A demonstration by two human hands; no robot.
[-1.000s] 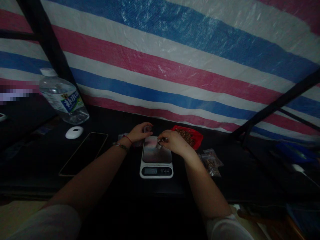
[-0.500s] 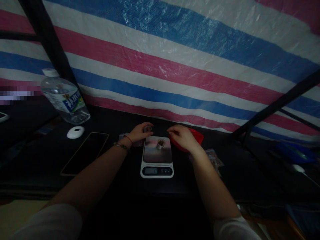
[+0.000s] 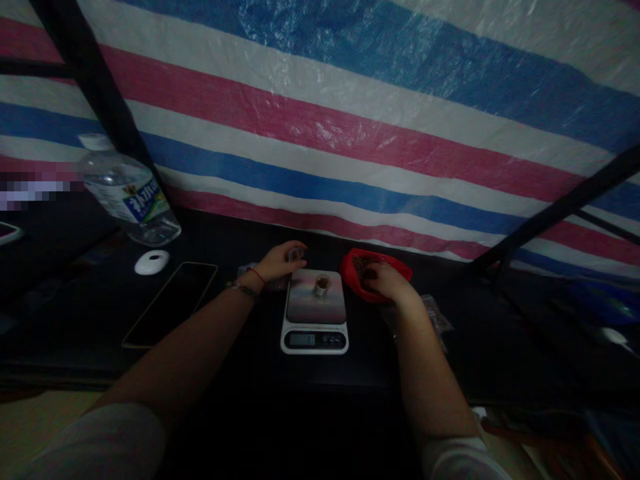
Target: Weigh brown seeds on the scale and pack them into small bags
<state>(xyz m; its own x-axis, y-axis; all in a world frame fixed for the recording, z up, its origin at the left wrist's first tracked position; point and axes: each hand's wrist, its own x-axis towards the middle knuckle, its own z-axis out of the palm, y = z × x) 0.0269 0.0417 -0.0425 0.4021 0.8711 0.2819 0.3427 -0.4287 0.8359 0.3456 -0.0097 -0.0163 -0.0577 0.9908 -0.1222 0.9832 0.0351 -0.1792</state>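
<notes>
A white kitchen scale point(image 3: 317, 339) lies on the black tabletop, its small display lit. On its plate stands a little clear round container point(image 3: 321, 287) with something brown inside. My left hand point(image 3: 278, 261), at the plate's far left corner, is closed around a small clear plastic piece point(image 3: 296, 254), perhaps a lid or another container. To the right of the scale sits an open red bag point(image 3: 354, 285) holding brown granules point(image 3: 361, 265). My right hand point(image 3: 387, 280) reaches into the bag with fingers curled at the granules; the fingertips are dark and partly hidden.
At the left are a phone point(image 3: 173, 303), a white oval object point(image 3: 152, 262) and a clear water bottle point(image 3: 133, 197). Clear plastic bags point(image 3: 436, 315) lie beside my right forearm. A striped plastic sheet point(image 3: 320, 133) rises behind the table, with black frame bars at both sides.
My right hand has moved right and down from the bag's near-left side into its mouth, and the brown granules now show. My left hand stays nearly still with its clear piece.
</notes>
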